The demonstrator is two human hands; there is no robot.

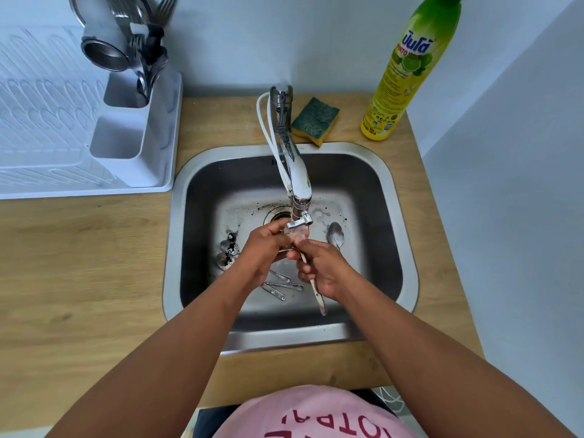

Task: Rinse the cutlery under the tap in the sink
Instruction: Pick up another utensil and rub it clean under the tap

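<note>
Both hands meet under the tap above the steel sink. My right hand grips a piece of cutlery by the middle of its handle, whose end points toward me. My left hand closes on the cutlery's upper end, which is hidden under the tap's spout; water blurs that spot. On the sink floor lie dirty spoons at the left, a clean-looking spoon at the right, and several handles below my hands.
A white drying rack stands on the wooden counter at the left, its holder filled with cutlery and a steel cup. A green-yellow sponge and a dish soap bottle stand behind the sink. Black specks ring the drain.
</note>
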